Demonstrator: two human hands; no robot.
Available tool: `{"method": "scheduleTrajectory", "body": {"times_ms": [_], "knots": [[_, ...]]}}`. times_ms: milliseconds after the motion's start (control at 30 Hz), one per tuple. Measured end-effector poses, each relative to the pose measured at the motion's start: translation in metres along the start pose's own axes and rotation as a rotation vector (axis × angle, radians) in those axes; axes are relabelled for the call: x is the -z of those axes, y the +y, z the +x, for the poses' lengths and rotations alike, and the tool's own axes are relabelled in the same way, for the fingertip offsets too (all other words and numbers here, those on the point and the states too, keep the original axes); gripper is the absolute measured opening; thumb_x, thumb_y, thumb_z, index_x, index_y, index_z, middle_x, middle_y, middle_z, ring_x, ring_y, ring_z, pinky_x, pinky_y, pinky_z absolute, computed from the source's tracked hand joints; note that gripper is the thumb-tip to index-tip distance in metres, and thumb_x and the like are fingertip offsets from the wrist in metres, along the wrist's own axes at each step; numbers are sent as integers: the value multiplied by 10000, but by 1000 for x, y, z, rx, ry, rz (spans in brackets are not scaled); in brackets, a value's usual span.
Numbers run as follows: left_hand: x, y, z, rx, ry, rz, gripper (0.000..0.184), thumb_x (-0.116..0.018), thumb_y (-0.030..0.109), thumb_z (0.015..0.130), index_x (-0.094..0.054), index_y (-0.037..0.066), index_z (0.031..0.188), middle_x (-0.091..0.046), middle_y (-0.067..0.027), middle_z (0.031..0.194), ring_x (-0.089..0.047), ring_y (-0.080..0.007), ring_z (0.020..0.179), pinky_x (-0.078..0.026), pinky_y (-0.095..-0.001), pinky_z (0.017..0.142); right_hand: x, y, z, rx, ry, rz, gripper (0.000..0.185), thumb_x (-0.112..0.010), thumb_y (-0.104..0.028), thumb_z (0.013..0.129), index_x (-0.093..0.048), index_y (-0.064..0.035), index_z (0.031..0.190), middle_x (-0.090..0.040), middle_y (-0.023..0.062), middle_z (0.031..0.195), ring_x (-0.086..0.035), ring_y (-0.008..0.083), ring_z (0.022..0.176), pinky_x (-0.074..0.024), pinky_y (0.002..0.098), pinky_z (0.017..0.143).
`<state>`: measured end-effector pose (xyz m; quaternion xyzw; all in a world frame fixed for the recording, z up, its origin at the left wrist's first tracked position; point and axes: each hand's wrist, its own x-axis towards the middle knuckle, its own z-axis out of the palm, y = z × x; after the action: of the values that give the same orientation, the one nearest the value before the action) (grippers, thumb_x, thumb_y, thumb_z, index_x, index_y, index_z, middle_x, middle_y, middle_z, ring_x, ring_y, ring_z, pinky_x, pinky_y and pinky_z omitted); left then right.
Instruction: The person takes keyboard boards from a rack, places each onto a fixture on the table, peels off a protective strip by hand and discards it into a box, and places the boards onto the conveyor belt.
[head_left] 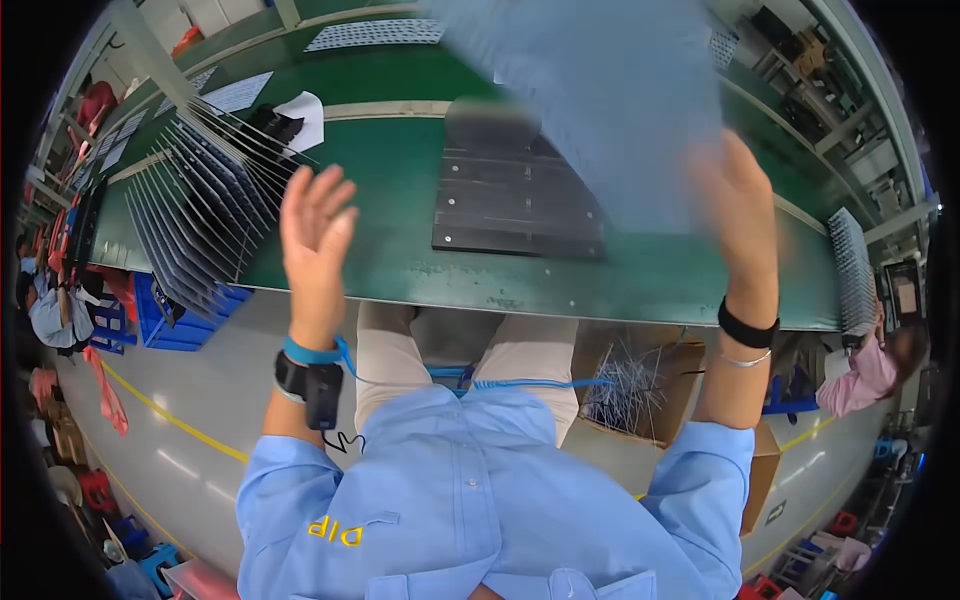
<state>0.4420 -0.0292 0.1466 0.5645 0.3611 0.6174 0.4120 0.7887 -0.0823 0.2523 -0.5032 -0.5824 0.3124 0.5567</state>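
My right hand (735,195), blurred by motion, is at the right edge of a large blue-grey sheet (620,110). The sheet is smeared too and hangs over the green bench (390,270). Whether my fingers grip it is unclear. My left hand (318,215) is raised over the bench with its fingers apart and nothing in it. Between my hands a dark flat plate (515,200) with small screws lies on the bench, partly covered by the sheet. Left of my left hand stands a rack of thin upright panels (205,200).
Perforated sheets (375,34) lie along the far side. Another stack of panels (850,265) stands at the right end, beside a person in pink (860,380). Below the bench are a box of thin strips (630,390) and a blue crate (170,320). A blue cord (530,383) crosses my lap.
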Motion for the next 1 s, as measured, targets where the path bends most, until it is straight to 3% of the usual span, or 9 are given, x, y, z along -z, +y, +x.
{"method": "scheduleTrajectory", "body": {"times_ms": [167,333,500,667,767,867,900,967,1000], "knots": [[9,-5,24,-83,-126,200,658,-587,134,831,-255,32,1390,-410,-173,1345,-400,-271,1245,-322,-392,1028,-4,2,7,86,-278,-446,210,-610,-52,838,-596,1,1040,-620,7,870,-531,75,777,-447,226,700],[-1,-33,30,-5,-297,237,697,-663,161,797,-293,61,1379,-465,-156,1296,-433,-265,1213,-324,-386,1000,-12,38,14,302,-361,-773,227,-619,-117,810,-619,-70,1032,-650,140,871,-616,280,754,-480,326,687],[-16,-51,33,124,-400,260,634,-692,153,783,-388,47,1330,-545,-125,1179,-497,-195,1095,-387,-334,933,-20,54,17,281,-404,-789,226,-612,-132,813,-621,-75,1032,-652,137,874,-617,301,775,-481,348,686],[-29,-68,32,280,-459,18,401,-637,79,830,-500,-4,1198,-604,-67,1040,-544,-126,968,-430,-275,873,-20,56,21,244,-411,-804,244,-611,-148,816,-612,-85,1051,-652,133,888,-615,303,789,-479,357,694],[-30,-78,35,307,-426,5,279,-613,52,846,-549,-20,1108,-619,-45,996,-562,-102,905,-447,-249,835,-12,58,19,333,-360,-896,268,-616,-153,815,-603,-100,1077,-645,116,942,-604,289,857,-473,353,733],[-28,-82,35,285,-408,27,220,-610,43,846,-578,-17,1055,-626,-40,967,-560,-86,892,-451,-238,816,11,60,8,424,-32,-843,343,-626,-141,820,-558,-72,1149,-604,83,1039,-579,234,943,-456,313,801],[-29,-82,34,287,-424,13,220,-610,43,846,-578,-17,1055,-626,-40,967,-560,-86,892,-451,-238,816,27,72,2,414,-24,-860,343,-626,-141,820,-558,-72,1149,-604,83,1039,-579,234,943,-456,313,801],[-27,-83,34,262,-418,21,219,-611,48,846,-580,-12,1054,-623,-30,967,-558,-84,889,-448,-236,815,55,106,-14,178,415,-552,318,-577,-131,864,-548,-62,1173,-591,52,1049,-573,170,943,-467,281,759],[-27,-82,34,258,-425,61,223,-612,59,849,-579,-9,1059,-620,-26,972,-557,-87,892,-444,-238,821,59,114,-24,173,420,-562,318,-577,-131,864,-548,-62,1173,-591,52,1049,-573,170,943,-467,281,759]]}}
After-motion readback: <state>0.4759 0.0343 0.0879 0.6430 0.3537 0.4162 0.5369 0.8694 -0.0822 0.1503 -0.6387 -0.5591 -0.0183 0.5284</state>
